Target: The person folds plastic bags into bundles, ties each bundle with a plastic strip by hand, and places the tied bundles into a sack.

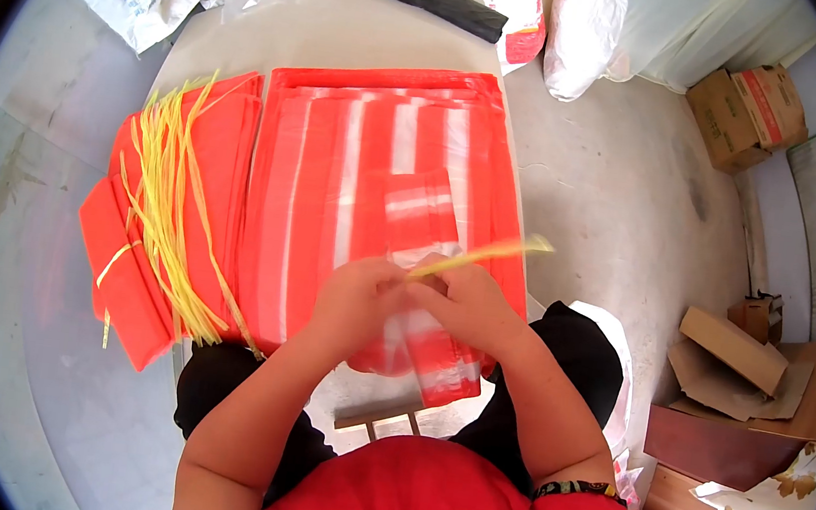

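Note:
Both hands meet over a narrow folded bundle of red-and-white striped plastic [421,206], which lies lengthwise on top of a wide stack. My left hand [360,300] is closed at the middle of the bundle, its fingertips blurred. Beside it my right hand [471,306] is closed too, with a yellow strip [484,254] between the hands, its free end sticking out to the right. Under them spreads the stack of red-and-white striped plastic sheets or bags [323,165]. The strip's course around the bundle is hidden by the fingers.
Left of the stack, many yellow strips [166,217] lie across red folded pieces [228,154]; a tied red bundle [129,274] sits at the table edge [221,37]. A black roll [434,6] is at the back. Cardboard boxes [746,117] stand on the right.

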Available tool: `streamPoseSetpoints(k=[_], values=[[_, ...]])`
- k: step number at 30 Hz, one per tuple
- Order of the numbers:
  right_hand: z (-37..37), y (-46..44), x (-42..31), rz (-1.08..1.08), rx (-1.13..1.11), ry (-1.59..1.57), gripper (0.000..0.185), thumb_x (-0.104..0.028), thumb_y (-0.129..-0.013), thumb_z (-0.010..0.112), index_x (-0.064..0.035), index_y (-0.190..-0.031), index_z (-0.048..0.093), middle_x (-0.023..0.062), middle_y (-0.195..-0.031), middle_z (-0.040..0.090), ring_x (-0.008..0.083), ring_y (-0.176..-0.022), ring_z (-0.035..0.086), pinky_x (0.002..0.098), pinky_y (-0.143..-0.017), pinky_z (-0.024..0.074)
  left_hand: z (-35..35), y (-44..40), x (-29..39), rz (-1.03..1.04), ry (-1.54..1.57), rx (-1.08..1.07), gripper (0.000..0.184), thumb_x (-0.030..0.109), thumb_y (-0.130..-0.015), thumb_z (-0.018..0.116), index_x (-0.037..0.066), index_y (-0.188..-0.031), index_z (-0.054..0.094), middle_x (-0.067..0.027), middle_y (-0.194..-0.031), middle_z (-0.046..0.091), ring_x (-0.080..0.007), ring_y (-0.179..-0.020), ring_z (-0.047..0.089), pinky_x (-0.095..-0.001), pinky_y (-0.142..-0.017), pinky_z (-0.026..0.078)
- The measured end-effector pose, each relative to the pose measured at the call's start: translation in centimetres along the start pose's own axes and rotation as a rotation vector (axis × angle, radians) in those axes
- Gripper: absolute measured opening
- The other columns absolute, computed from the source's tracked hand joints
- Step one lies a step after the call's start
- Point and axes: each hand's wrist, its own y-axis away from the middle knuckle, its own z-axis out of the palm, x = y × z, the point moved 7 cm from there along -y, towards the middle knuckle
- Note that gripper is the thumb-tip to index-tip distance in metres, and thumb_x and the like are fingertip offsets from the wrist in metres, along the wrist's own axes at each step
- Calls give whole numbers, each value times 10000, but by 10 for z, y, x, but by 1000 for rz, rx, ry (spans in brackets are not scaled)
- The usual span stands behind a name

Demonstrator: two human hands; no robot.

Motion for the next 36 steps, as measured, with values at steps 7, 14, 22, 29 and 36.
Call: streamPoseSetpoints(k=[7, 14, 22, 29, 36], values=[[-5, 4, -10, -98, 174, 78, 195, -146, -930, 727, -51, -1094, 681, 119, -870, 678, 253, -785, 653, 375, -727, 522, 6, -5, -15, -169, 415, -8, 214, 198, -1043, 712, -2, -970, 727, 24, -834, 673, -41, -767, 560, -236, -694, 465], [0, 6, -10, -405, 412, 238, 234, -46, -909, 687, -84, -1139, 715, 117, -1062, 716, 330, -969, 685, 428, -822, 572, 5, 5, 13, 304, -440, 37, 81, 151, -1008, 698, 79, -1002, 735, -101, -813, 681, -191, -663, 629, -326, -628, 502], [5, 4, -13, -408, 359, 174, 241, 25, -906, 672, -44, -1112, 776, 107, -990, 686, 302, -983, 665, 384, -804, 573, -1, 11, 8, 98, -132, -4, 62, 67, -987, 697, 43, -1044, 704, -84, -841, 699, -175, -701, 641, -318, -656, 513], [3, 0, 0, -190, 255, -111, 382, -18, -919, 699, -42, -1299, 665, 104, -995, 679, 260, -907, 666, 346, -784, 548, 0, 3, -12, -52, 271, 43, 115, 91, -1055, 651, -9, -1007, 679, 11, -832, 657, -53, -755, 566, -237, -668, 465], [6, -2, 4, -132, 186, -134, 389, -27, -934, 681, -64, -1316, 618, 118, -1019, 669, 257, -887, 669, 355, -804, 547, -1, -4, -16, -82, 317, 34, 134, 97, -1067, 633, -3, -987, 672, 18, -824, 651, -38, -747, 561, -227, -649, 450]])
